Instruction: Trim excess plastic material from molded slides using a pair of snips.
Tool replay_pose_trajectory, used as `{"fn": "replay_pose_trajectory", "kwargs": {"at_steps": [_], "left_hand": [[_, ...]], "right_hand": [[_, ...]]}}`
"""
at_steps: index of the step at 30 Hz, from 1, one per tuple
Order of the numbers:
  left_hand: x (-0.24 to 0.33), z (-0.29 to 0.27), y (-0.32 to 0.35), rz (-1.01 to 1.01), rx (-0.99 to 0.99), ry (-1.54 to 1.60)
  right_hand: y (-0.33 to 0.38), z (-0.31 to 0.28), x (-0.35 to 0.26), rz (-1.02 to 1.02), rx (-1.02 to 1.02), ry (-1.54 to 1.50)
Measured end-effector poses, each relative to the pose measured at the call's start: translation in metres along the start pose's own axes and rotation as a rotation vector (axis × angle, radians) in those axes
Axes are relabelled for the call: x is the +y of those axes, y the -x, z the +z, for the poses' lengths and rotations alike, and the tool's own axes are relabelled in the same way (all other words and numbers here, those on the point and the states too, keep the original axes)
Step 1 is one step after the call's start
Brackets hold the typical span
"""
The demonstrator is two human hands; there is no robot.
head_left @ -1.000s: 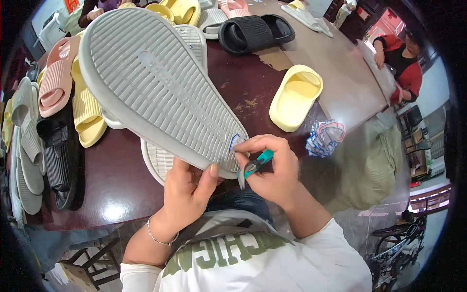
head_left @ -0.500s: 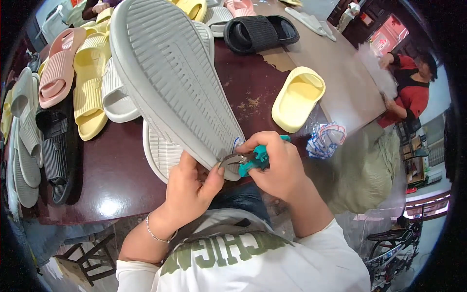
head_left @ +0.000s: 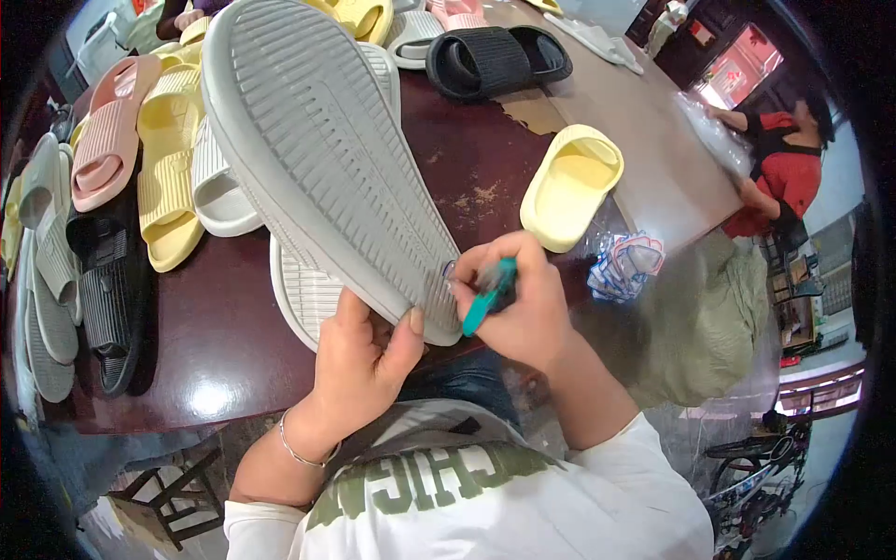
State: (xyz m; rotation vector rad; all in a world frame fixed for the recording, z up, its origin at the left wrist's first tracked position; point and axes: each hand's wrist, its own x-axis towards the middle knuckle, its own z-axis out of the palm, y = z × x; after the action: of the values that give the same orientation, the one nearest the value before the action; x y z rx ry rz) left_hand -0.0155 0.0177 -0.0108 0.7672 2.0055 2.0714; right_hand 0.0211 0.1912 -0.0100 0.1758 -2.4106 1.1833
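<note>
A grey slide sandal (head_left: 327, 159) is tilted up with its ribbed sole toward me. My left hand (head_left: 366, 359) grips its near end, thumb on the sole's edge. In my right hand (head_left: 523, 308) is a small pair of teal-handled nippers (head_left: 493, 297), the handles showing between the fingers. The right fingertips touch the sole near its right edge, beside a small blue-and-clear sticker (head_left: 448, 270). The tips of the nippers are hidden. Under the raised sandal, another grey slide (head_left: 301, 294) lies on the dark red table (head_left: 201, 350).
Pink, yellow, black and grey slides crowd the left, including a pink slide (head_left: 114, 140). Farther back is a black slide (head_left: 499, 63). At right lie a yellow slide (head_left: 571, 191) and a pile of stickers (head_left: 627, 269). Another person (head_left: 789, 173) handles clear plastic at the far right.
The nippers have turned and moved off the sandal's near edge, back into my right hand. My right fingers are now at the sticker. My left hand stays on the sandal.
</note>
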Motion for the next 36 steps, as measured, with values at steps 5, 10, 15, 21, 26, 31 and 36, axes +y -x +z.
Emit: {"fn": "replay_pose_trajectory", "kwargs": {"at_steps": [5, 10, 15, 21, 26, 31, 36], "left_hand": [[0.0, -0.001, 0.0, -0.001, -0.009, -0.073], [-0.003, -0.002, 0.003, -0.063, 0.024, -0.004], [0.004, 0.0, 0.002, -0.104, 0.101, 0.244], [0.002, -0.003, 0.003, -0.075, 0.06, 0.142], [0.0, 0.0, 0.005, -0.031, 0.067, 0.146], [0.001, -0.003, 0.007, 0.087, -0.072, -0.02], [0.009, 0.003, 0.002, -0.02, -0.211, 0.007]], "right_hand": [[0.0, 0.0, 0.005, 0.184, 0.034, -0.323], [0.003, -0.01, 0.011, 0.169, 0.157, -0.486], [0.016, -0.062, 0.011, 0.121, 0.438, -0.308], [0.044, -0.113, 0.02, -0.202, 0.781, 0.625], [0.058, -0.11, 0.029, -0.093, 0.413, 0.85], [0.059, -0.114, 0.008, 0.271, 0.217, 0.871], [0.066, -0.103, -0.001, 0.226, 0.386, 0.538]]}}
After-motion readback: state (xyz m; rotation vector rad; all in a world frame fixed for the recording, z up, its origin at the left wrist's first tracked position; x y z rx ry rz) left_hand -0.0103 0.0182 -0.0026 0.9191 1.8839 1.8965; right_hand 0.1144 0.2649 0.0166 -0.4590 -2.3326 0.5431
